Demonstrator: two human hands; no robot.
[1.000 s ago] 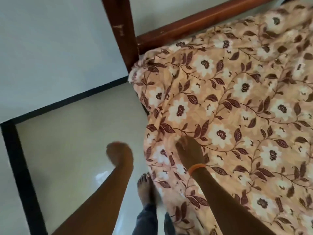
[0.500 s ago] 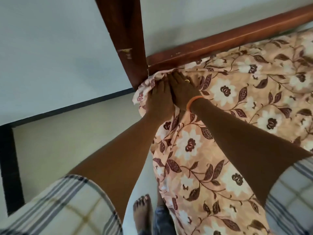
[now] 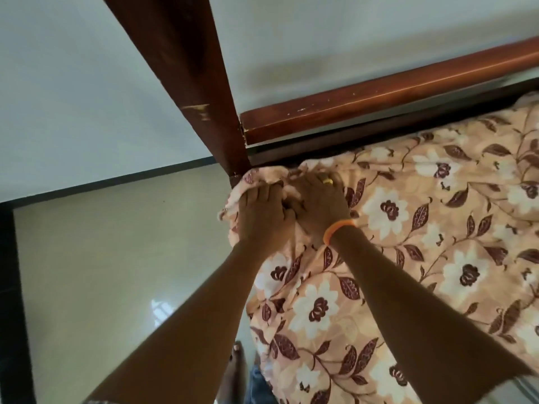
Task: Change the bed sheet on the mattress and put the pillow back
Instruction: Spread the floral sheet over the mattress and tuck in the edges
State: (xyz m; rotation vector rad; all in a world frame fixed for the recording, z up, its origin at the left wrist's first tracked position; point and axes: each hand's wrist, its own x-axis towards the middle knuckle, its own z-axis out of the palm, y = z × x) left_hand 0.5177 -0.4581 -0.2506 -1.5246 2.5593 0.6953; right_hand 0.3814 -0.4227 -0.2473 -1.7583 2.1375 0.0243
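Both hands, left (image 3: 264,212) and right (image 3: 319,201), grip the bunched sheet (image 3: 408,243) corner beside the bedpost (image 3: 204,91).

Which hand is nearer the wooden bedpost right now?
Left. The left hand grips the sheet just below the bedpost; the right hand sits beside it, farther away.

Open floor (image 3: 116,272) left of the bed corner, bedpost (image 3: 201,91) and rail (image 3: 379,97) blocking beyond it

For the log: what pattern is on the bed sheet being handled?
The bed sheet is peach with white flowers and dark maroon leaves on vines, seen in the head view.
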